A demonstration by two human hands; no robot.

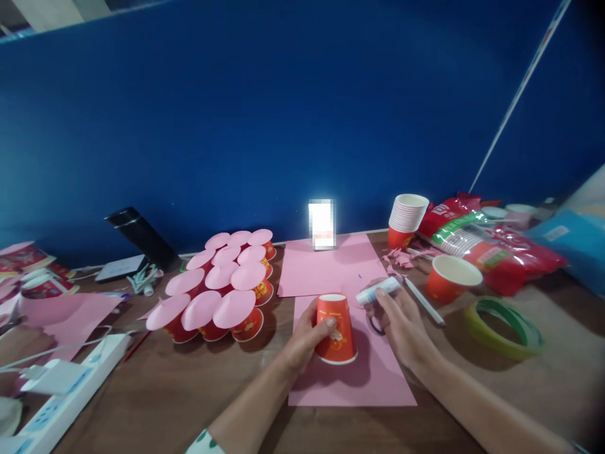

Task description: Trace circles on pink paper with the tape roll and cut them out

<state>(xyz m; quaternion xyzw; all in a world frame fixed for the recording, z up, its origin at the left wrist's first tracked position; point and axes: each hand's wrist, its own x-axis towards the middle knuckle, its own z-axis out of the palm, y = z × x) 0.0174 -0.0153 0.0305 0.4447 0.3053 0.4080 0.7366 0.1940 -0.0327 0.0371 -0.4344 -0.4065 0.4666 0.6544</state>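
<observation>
Grasping a red paper cup (334, 343) turned bottom up, the left hand (305, 338) lays its thumb across the printed front. Beside it, apart from the cup, the right hand (404, 320) grips a white-and-blue tube (378, 291) between thumb and fingers. The cup is over a pink sheet (331, 389) at the middle of the table (198, 397); whether its rim touches the paper I cannot tell. A dark loop (376, 326) shows just below the right hand's fingers, and a slim white stick (426, 302) lies just past that hand.

Behind, a second pink sheet (326, 271) reaches toward the table's back edge, with a bright, blurred panel (322, 224) upright at its far end. Left of the sheets, rows of red cups topped with pink discs (234, 309) stand close together. On the right side are an upright red cup (451, 287) and a yellow-green tape roll (503, 331); toward the back right corner, a cup stack (407, 217), pink scraps (399, 258) and a red plastic pack (501, 258). Along the left side lie a white power strip (66, 394) and, beyond it, another person's hand (23, 349); a black bottle (144, 238) leans near the back edge.
</observation>
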